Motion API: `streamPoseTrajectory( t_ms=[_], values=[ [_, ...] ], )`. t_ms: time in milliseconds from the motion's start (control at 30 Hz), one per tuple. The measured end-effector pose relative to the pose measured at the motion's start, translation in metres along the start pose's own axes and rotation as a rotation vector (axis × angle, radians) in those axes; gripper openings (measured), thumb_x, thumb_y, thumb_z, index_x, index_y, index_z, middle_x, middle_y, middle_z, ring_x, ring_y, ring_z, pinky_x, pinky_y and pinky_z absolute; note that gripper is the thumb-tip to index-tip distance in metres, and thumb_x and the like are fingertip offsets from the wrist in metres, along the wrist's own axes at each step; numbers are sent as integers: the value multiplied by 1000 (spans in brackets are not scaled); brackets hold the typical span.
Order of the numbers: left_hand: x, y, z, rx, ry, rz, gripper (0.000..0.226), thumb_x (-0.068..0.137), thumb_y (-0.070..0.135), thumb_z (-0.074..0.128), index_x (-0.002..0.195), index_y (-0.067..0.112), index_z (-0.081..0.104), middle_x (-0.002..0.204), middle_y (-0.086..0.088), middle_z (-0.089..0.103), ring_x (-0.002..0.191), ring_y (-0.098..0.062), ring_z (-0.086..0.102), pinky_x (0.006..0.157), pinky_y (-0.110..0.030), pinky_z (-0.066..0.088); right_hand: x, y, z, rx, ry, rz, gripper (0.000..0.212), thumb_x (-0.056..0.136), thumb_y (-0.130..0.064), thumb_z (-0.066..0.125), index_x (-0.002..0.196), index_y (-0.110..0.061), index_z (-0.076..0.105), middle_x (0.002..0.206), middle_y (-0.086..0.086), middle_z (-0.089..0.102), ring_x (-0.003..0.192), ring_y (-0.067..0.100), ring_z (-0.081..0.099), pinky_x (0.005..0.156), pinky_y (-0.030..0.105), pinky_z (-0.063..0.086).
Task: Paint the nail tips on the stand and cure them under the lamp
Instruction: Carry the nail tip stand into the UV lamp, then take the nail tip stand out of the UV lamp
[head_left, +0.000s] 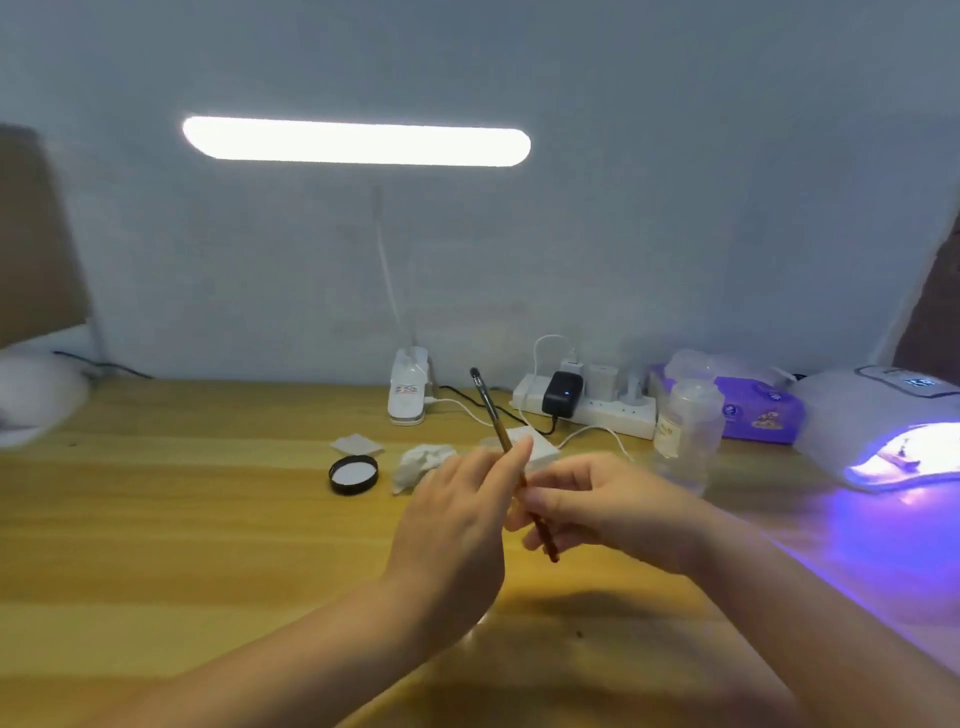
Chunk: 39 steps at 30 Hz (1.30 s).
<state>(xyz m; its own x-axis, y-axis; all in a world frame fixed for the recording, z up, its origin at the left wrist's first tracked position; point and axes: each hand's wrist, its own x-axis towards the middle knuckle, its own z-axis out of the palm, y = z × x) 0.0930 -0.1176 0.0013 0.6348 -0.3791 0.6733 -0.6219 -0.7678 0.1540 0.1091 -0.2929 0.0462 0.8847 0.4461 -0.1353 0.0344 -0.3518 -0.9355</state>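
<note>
From the head view, both hands meet above the wooden table (182, 519): the left hand (457, 525) and the right hand (608, 504) each pinch a slim brown-handled brush (511, 467) whose dark tip tilts up and away. Right of the brush, a smooth white domed curing lamp (872, 415) glows violet, with something thin and dark inside, too blurred to identify. Left of the brush lie a round black lid (353, 474) and crumpled white tissue (421, 463); a clear plastic bottle (688, 431) stands between brush and lamp.

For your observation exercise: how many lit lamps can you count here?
2. The desk lamp glows above the table's back edge; the curing lamp glows violet at far right. None seem hidden.
</note>
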Motion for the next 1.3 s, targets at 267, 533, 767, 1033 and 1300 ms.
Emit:
streamPoseTrajectory(
  t_ms=[267, 533, 767, 1033, 1300],
  values=[
    [-59, -103, -51, -60, 95, -250, 68, 83, -1, 46, 147, 17, 37, 115, 5, 65, 79, -14, 62, 66, -32, 51, 81, -22, 99, 95, 0, -65, 15, 94, -21, 59, 98, -9, 66, 80, 4, 73, 65, 9, 66, 60, 18, 54],
    [-90, -266, -120, 91, 222, -943, 40, 93, 13, 52, 132, 20, 46, 111, 4, 58, 82, -11, 56, 57, -27, 41, 160, -38, 193, 174, 71, -119, 17, 82, -29, 73, 83, -14, 67, 71, 2, 72, 55, 6, 62, 54, 19, 48],
    [-103, -381, -167, 257, 60, -1145, 35, 94, 5, 46, 128, 4, 53, 116, -22, 59, 78, -28, 54, 57, -32, 38, 200, -43, 244, 89, 128, -177, 18, 84, -29, 71, 75, -16, 63, 65, 3, 69, 51, 11, 59, 55, 29, 50],
    [-92, -464, -167, 178, 27, -1327, 41, 102, 11, 42, 139, -6, 40, 139, -27, 47, 124, -40, 48, 97, -41, 40, 206, -29, 249, 7, 253, -207, 22, 86, -36, 67, 72, -19, 66, 60, -2, 69, 49, 9, 59, 61, 40, 54],
    [-93, -503, -164, 143, 166, -1478, 53, 95, 10, 51, 144, 6, 31, 133, -21, 51, 119, -39, 52, 94, -44, 44, 208, -29, 251, -40, 267, -222, 24, 84, -40, 67, 72, -19, 69, 61, -1, 68, 58, 17, 62, 65, 48, 55]
  ],
)
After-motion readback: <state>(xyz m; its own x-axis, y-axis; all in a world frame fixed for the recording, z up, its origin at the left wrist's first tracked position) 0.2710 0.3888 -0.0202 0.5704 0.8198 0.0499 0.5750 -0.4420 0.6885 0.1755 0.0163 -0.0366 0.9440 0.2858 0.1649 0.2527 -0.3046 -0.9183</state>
